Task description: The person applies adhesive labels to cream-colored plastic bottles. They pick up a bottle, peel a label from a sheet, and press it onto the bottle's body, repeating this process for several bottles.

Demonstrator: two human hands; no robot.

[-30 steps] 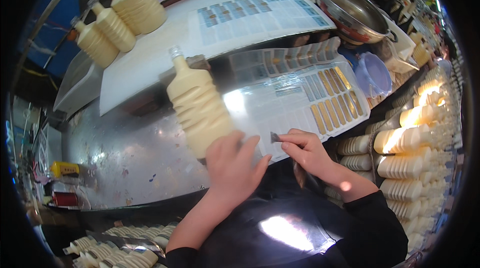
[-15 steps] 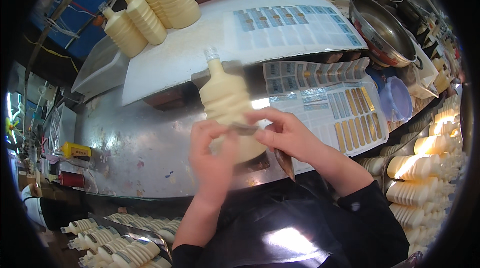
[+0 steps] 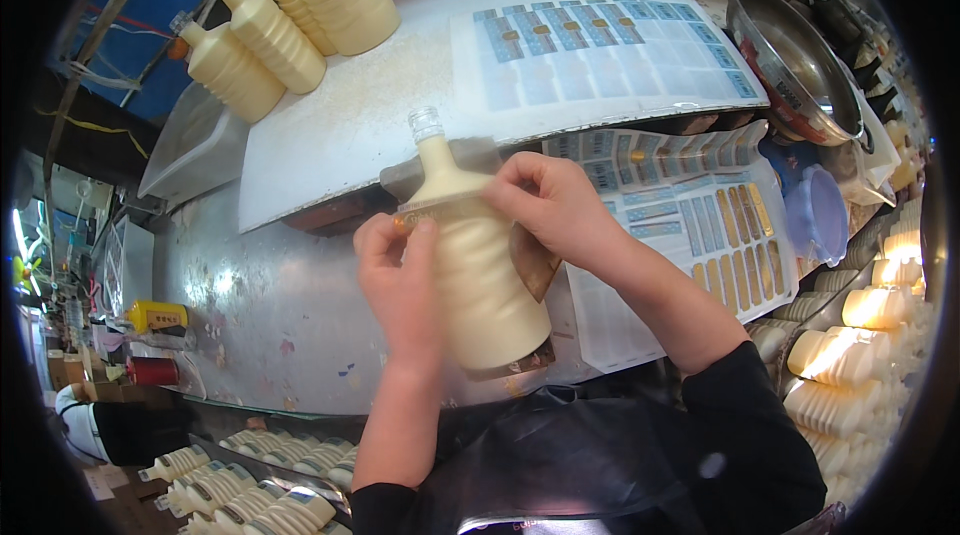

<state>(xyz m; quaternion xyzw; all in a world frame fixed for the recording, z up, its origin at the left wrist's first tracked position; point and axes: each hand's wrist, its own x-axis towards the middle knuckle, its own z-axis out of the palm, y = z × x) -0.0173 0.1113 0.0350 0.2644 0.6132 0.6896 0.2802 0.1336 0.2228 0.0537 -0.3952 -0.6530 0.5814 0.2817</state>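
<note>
A ribbed cream-coloured bottle [image 3: 480, 280] with a clear cap lies tilted over the metal counter [image 3: 260, 305], neck pointing away from me. My left hand [image 3: 400, 280] grips its left side near the shoulder. My right hand [image 3: 555, 205] presses a narrow sticker band around the neck from the right. A brown label shows on the bottle's right flank under that hand.
Sticker sheets [image 3: 700, 225] lie to the right, another sheet [image 3: 600, 45] on the raised white board. Three filled bottles [image 3: 285, 20] lie at the back left. A metal bowl [image 3: 795, 60] sits back right. Rows of bottles [image 3: 850, 355] fill the right and the lower left.
Both hands have lifted the bottle closer and turned it. My right hand went from the sticker sheet to the bottle's neck, where a band now sits.
</note>
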